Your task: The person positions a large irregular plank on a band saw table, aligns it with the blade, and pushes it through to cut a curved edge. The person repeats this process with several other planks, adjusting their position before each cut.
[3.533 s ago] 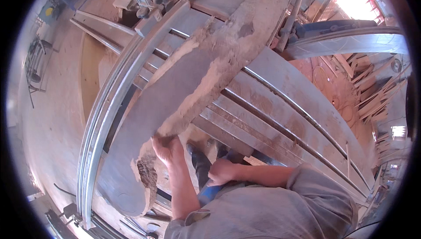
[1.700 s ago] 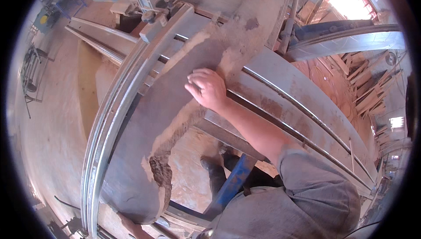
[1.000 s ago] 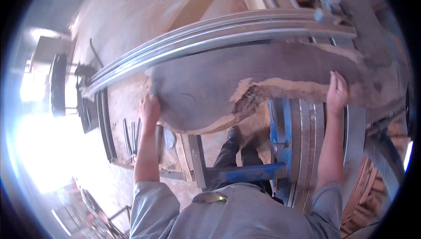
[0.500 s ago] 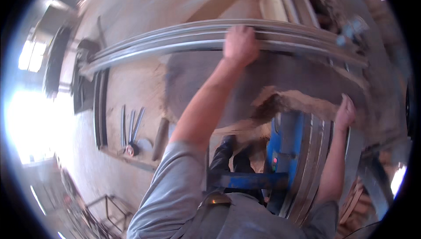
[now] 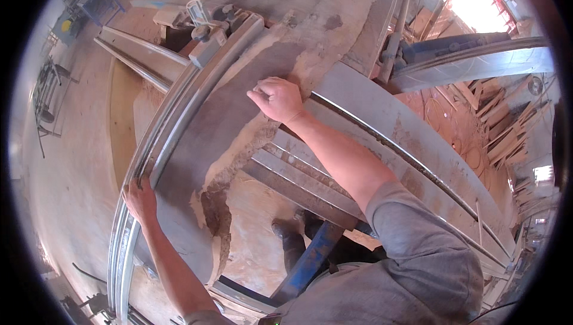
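The slab point(image 5: 197, 140) lies aslant from the upper middle to the lower left of the frame, beside the rail point(image 5: 121, 253) and partly across the table point(image 5: 370, 95). It looks heavy and stiff, probably needing 2 hands; dust on its face may make it slippery. The ragged edge facing the body, with a dark rough hollow at lower centre, could crumble, so the sounder stretches above that hollow seem better to hold.

The left hand point(image 5: 141, 201) lies on the rail, fingers bent over it; how tightly, I cannot tell. The right hand point(image 5: 278, 99) is over the slab at upper centre, fingers curled narrow; whether they grip anything, I cannot tell.

The rail bars the slab's left side, with 1 block point(image 5: 206, 50) near its top end. A blue beam point(image 5: 313, 256) sits lower centre; scraps point(image 5: 507, 119) litter the right.
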`<action>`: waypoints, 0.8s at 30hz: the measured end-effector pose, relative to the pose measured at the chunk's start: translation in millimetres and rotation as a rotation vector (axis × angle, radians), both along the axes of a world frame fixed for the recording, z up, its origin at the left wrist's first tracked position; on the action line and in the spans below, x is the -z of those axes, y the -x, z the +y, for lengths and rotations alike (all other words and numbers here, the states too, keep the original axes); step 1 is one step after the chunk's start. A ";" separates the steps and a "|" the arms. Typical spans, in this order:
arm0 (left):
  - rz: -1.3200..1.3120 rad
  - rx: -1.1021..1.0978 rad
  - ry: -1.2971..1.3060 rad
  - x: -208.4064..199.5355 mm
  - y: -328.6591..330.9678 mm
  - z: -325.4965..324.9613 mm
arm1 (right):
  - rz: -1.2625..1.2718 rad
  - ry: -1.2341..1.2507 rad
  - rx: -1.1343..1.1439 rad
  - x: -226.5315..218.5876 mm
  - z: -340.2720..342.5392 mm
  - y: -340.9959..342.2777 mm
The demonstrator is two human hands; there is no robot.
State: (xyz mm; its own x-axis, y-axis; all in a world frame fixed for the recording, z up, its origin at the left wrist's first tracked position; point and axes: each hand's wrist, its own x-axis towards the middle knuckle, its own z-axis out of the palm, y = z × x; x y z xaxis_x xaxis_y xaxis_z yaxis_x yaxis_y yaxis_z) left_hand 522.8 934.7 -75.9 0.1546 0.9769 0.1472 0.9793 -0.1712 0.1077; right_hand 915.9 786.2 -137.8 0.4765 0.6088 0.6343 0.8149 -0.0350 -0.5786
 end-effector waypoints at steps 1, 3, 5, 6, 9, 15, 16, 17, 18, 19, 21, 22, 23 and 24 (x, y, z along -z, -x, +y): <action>-0.007 0.011 0.003 5.7 5.7 -1.4 | -0.005 -0.001 0.013 3.9 -2.1 2.0; -0.010 0.027 0.015 6.1 9.8 3.9 | -0.016 0.002 -0.005 1.3 0.8 1.8; 0.000 0.010 0.043 1.6 6.2 3.6 | -0.039 0.012 -0.003 1.0 3.4 1.1; 0.004 0.002 0.057 -1.7 4.4 2.3 | -0.056 0.021 0.009 1.2 5.6 -1.1; 0.009 0.048 0.002 1.6 11.8 1.3 | -0.054 0.066 0.025 -2.3 10.3 0.6; -0.093 0.260 -0.091 17.0 34.9 -21.8 | -0.029 0.084 0.040 2.5 14.1 -4.0; -0.048 0.278 -0.034 17.6 51.1 -29.4 | -0.022 0.058 0.023 3.9 12.8 -5.2; -0.102 0.174 -0.025 11.3 57.9 -49.3 | 0.013 -0.045 0.037 5.1 5.6 -2.1; -0.159 0.069 -0.018 6.0 68.7 -70.7 | 0.044 -0.151 0.052 2.1 -3.2 4.5; -0.134 -0.075 -0.098 19.7 118.7 -80.6 | 0.080 -0.263 0.055 -4.4 -12.0 14.6; -0.196 -0.352 -0.163 39.1 229.8 -113.8 | 0.570 0.283 -0.115 -21.8 -65.0 55.2; -0.048 -0.559 -0.153 43.9 255.8 -135.7 | 0.902 0.119 -0.383 -7.4 -87.8 82.7; -0.012 -0.693 -0.076 57.6 292.8 -158.5 | 1.198 0.368 -0.304 -24.2 -101.4 125.4; -0.130 -0.763 -0.040 83.0 330.9 -178.2 | 1.333 0.492 -0.422 -0.2 -109.7 160.8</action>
State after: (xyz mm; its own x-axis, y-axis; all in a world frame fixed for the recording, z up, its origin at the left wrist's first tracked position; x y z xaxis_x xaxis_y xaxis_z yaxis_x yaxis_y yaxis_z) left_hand 191.9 756.5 -158.9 -0.5801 0.7996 0.1552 0.8075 0.5396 0.2381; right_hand 755.1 676.5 -137.6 0.2654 0.8657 -0.4243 -0.2952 -0.3460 -0.8906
